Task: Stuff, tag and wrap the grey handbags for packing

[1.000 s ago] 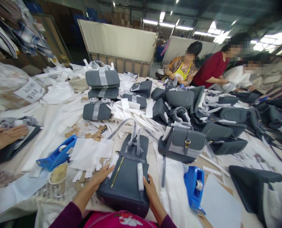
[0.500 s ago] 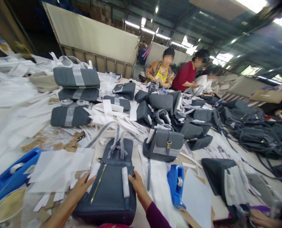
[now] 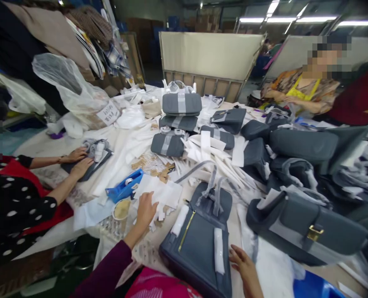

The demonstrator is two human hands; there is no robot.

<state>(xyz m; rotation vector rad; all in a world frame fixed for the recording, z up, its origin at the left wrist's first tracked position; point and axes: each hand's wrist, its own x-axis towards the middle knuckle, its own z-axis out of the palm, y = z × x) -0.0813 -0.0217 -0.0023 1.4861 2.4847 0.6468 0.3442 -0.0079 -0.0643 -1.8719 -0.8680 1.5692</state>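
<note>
A dark grey-blue backpack [image 3: 199, 248] lies in front of me, its gold zipper on the left and its straps partly wrapped in clear film. White wrapped pieces sit along both its sides. My right hand [image 3: 243, 265] is beside the backpack's right edge, fingers apart and holding nothing; whether a fingertip touches the bag I cannot tell. My left hand [image 3: 146, 210] is off the bag, at the near edge of a pile of white paper sheets [image 3: 162, 190], thumb and fingers apart. No sheet is visibly gripped.
A blue tape dispenser [image 3: 126, 186] and a round tub [image 3: 122, 210] lie left of the sheets. Buckled bag [image 3: 314, 227] stands at right, before several more bags. Stacked wrapped bags [image 3: 181, 103] are farther back. At left, a co-worker's hands [image 3: 80, 161] rest on another bag.
My view has swung left. My left hand has left the backpack's side and moved to the paper sheets. The right hand's fingers have loosened beside the bag.
</note>
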